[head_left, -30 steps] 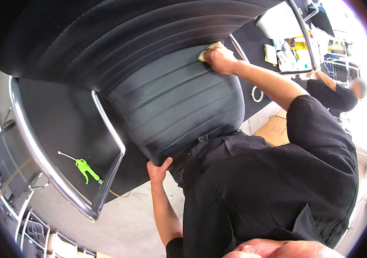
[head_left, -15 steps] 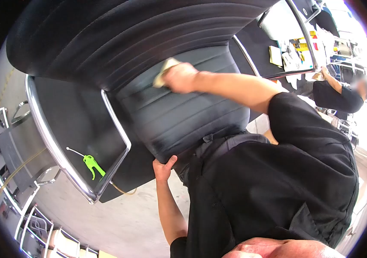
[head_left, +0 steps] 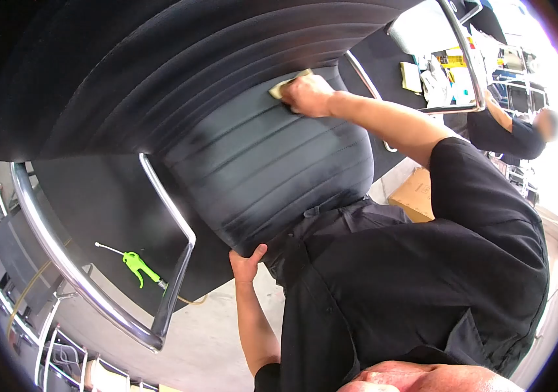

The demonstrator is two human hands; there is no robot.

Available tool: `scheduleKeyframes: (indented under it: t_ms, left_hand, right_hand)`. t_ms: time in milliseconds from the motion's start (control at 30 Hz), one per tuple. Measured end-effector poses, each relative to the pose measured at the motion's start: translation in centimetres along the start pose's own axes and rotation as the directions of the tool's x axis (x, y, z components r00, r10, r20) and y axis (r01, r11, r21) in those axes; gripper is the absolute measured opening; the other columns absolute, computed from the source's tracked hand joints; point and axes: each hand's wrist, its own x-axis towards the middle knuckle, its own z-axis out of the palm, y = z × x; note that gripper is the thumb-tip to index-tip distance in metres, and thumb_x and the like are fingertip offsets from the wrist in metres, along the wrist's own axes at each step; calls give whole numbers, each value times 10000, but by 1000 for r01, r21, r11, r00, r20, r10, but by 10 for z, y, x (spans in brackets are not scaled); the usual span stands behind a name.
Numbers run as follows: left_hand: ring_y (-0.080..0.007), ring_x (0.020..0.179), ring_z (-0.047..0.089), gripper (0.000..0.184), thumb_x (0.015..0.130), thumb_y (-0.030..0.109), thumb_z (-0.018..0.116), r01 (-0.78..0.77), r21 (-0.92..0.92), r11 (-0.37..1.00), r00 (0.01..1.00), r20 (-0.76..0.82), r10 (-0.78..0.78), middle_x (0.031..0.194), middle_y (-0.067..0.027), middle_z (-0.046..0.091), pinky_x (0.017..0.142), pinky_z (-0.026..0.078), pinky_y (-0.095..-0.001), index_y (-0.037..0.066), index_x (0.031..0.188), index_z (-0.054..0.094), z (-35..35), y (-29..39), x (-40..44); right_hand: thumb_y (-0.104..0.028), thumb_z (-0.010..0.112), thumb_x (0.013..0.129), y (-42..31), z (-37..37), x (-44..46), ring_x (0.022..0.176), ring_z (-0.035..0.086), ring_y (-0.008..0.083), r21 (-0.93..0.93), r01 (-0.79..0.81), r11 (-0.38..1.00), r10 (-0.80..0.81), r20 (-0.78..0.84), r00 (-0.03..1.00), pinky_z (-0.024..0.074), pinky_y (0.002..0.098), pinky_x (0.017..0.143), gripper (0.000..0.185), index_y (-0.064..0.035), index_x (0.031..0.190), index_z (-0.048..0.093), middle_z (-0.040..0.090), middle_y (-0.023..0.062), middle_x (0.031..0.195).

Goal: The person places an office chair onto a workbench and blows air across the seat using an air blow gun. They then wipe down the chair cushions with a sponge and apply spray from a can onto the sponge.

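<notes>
A black chair with a ribbed seat, a stitched backrest and chrome armrests is in front of me. My right hand presses a folded pale-yellow cloth onto the seat's far right part, close to the backrest. At the near left corner of the seat, my left hand grips the edge, thumb up and fingers partly hidden below. A bright green air blow gun lies on the black tabletop to the left, beside the chrome armrest.
A cardboard box is low at my right. Yellow pads and white rags lie on the table at right. Another person is farther right. Chair frames stand at lower left.
My right hand has moved the cloth across the seat to the right and farther back. The chair's backrest and left armrest have shifted in view. My left hand stays at the seat edge.
</notes>
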Motion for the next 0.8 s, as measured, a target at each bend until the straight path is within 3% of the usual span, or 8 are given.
scheduleKeyframes:
  t_ms: [200, 233, 267, 333, 433, 467, 567, 800]
  left_hand:
    - [-220, 984, 704, 618, 702, 348, 965, 46, 79, 996, 999, -28, -44, 1060, -142, 762, 914, 535, -359, -69, 1094, 730, -5, -7, 2]
    - [-225, 973, 708, 624, 702, 362, 963, 34, 100, 994, 999, -39, -30, 1049, -141, 764, 908, 538, -359, -69, 1089, 732, -4, -4, 1]
    - [-230, 963, 711, 630, 702, 376, 961, 19, 118, 993, 999, -48, -13, 1038, -141, 767, 902, 541, -360, -69, 1084, 734, -3, -1, 2]
    - [-227, 968, 708, 651, 702, 402, 958, 33, 144, 989, 998, -54, -25, 1049, -143, 766, 902, 541, -358, -71, 1087, 732, -5, -4, 2]
    - [-218, 972, 701, 639, 715, 390, 953, 34, 103, 994, 999, -17, -33, 1055, -141, 763, 905, 536, -353, -70, 1098, 728, -3, -1, 2]
    - [-214, 974, 698, 633, 723, 380, 950, 7, 88, 996, 1000, -13, -6, 1061, -139, 761, 910, 533, -351, -70, 1106, 726, -3, -1, 0]
    - [-210, 978, 693, 620, 737, 364, 944, -29, 49, 998, 1000, -4, 29, 1072, -136, 758, 919, 526, -347, -72, 1118, 721, -1, -5, 0]
    - [-208, 980, 686, 604, 746, 355, 940, -36, 77, 996, 999, -10, 37, 1079, -133, 753, 917, 523, -340, -74, 1110, 720, -2, 1, -2]
  right_hand:
    - [-244, 610, 907, -158, 10, 60, 890, 708, 352, 21, 377, 926, -377, 82, 922, 553, 492, 755, 123, -130, 893, 652, 702, 129, 841]
    - [-249, 610, 913, -181, 17, 66, 869, 699, 371, 188, 417, 889, -410, -75, 909, 543, 487, 763, 132, -131, 861, 635, 693, 133, 823]
    - [-229, 602, 898, -199, 15, 73, 879, 721, 377, 126, 493, 861, -465, -202, 862, 560, 488, 788, 182, -97, 923, 724, 723, 174, 855]
    - [-252, 633, 894, -200, 10, 74, 904, 712, 375, 138, 442, 886, -435, -76, 897, 556, 489, 797, 189, -97, 963, 717, 730, 152, 893]
    - [-267, 677, 880, -161, 14, 49, 965, 697, 366, 245, 452, 857, -432, -136, 892, 556, 488, 818, 199, -121, 1012, 707, 731, 131, 938]
    - [-278, 716, 854, -143, -9, 33, 1022, 679, 364, 160, 324, 932, -333, 32, 942, 558, 487, 837, 232, -147, 1045, 697, 725, 124, 961]
    - [-297, 706, 830, -53, 4, 12, 913, 718, 364, 128, 6, 992, -15, 71, 997, 581, 483, 782, 205, -118, 929, 720, 737, 146, 883]
    - [-297, 569, 965, 50, 1, -33, 863, 717, 403, 4, -228, 974, 228, -99, 969, 568, 506, 763, 237, -105, 969, 708, 720, 212, 869]
